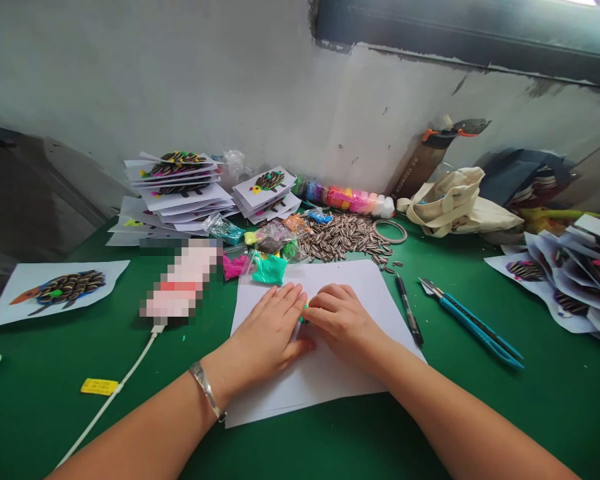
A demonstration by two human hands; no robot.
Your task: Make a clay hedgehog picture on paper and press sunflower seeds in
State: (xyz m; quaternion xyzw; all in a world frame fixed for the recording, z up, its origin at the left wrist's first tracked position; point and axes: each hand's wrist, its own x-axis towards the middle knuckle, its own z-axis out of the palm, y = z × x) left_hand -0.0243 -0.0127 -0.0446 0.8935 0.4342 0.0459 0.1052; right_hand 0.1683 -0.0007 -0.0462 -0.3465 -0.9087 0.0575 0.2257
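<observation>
White paper (370, 293) lies on the green table, under both hands. My left hand (270, 327) rests flat on it, fingers stretched out side by side, a silver bracelet at the wrist. Bent fingers of my right hand (340, 317) meet at a small green piece of clay (304, 313) between the hands; its lower part is hidden. Just beyond the paper's top edge are bags of coloured clay, one turquoise (269, 269) and one pink (235, 265). Behind them spreads a heap of striped sunflower seeds (343, 235).
A black pen (409, 308) and blue tweezers (480, 327) lie right of the paper. Finished seed pictures are stacked at the back left (185, 203) and far right (580, 280). One seed picture (70, 292), a pixelated item and a white cable (140, 360) are left.
</observation>
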